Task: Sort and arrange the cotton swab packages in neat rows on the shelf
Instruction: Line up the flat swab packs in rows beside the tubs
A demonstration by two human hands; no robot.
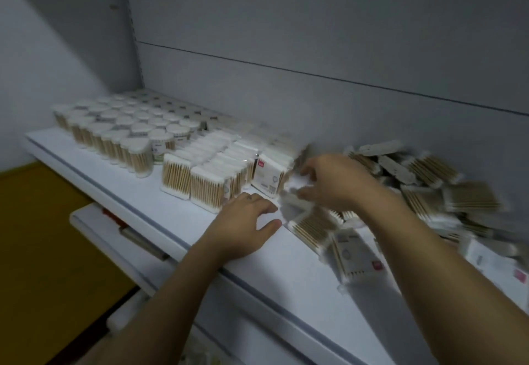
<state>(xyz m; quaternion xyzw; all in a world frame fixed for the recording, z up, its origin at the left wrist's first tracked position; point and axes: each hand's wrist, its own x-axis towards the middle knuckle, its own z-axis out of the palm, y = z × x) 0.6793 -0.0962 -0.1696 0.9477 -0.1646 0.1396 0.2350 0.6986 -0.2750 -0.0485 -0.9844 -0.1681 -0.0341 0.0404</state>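
Flat cotton swab packages stand in neat rows point(211, 170) on the white shelf point(137, 204). To their left stand rows of round swab tubs point(120, 130). A loose heap of packages point(429, 190) covers the shelf's right side. My right hand point(332, 181) pinches a blurred white package point(294, 184) beside the last upright package point(269, 176) of the rows. My left hand point(243, 221) rests on the shelf in front of the rows, fingers spread and holding nothing.
The grey back panel point(315, 50) rises behind the shelf. A lower shelf point(97, 224) with a few items juts out below on the left. Yellow-brown floor point(37, 236) shows at the far left.
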